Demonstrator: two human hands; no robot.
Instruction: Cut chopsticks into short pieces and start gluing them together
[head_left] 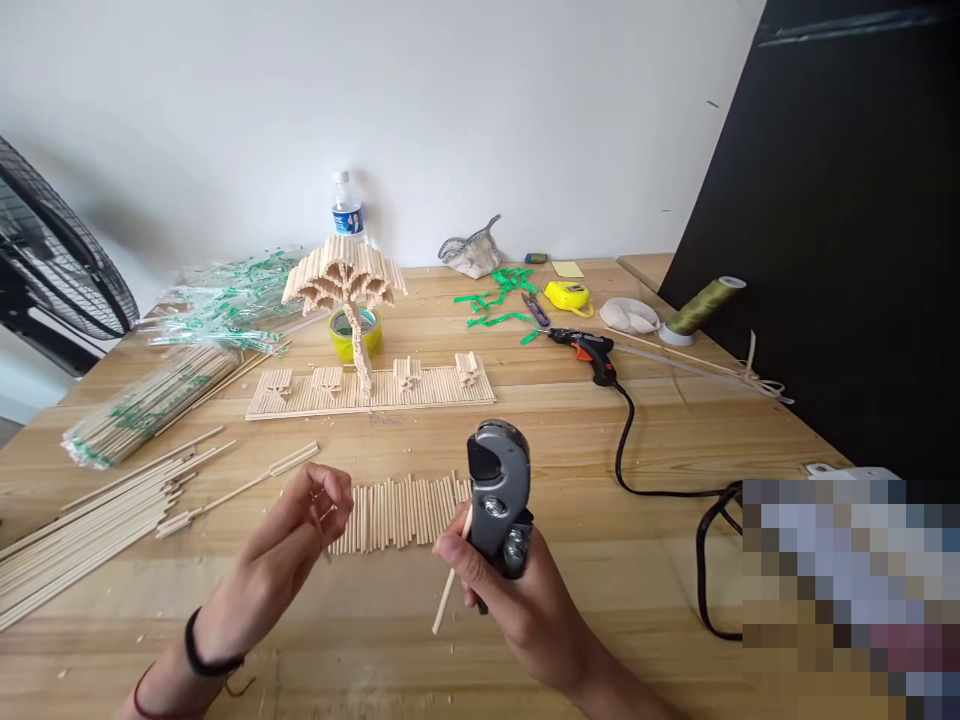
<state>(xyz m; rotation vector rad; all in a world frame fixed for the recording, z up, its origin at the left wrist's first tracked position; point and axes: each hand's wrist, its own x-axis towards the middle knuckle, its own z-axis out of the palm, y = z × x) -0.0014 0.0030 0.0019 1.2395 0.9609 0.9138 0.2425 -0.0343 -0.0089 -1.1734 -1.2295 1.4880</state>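
My right hand [510, 590] grips a grey cutter [499, 495] upright, and a thin wooden stick [452, 575] slants down beside its fingers. My left hand [289, 555] is raised to the left of it, thumb and fingers pinched on a tiny stick piece [324, 512]. Between the hands, a row of short cut sticks [401, 510] lies on the wooden table [375, 640]. Farther back stands a stick-built tree [345, 290] on a stick base [375, 390] with small stick pieces on it.
Long sticks [82, 530] and wrapped stick bundles [150, 400] lie at left. A glue gun [589, 352] with black cord [630, 470], green thread spool [705, 305], yellow tape measure [568, 296], tape roll [356, 335] and water bottle [347, 208] sit behind. A fan [52, 260] stands far left.
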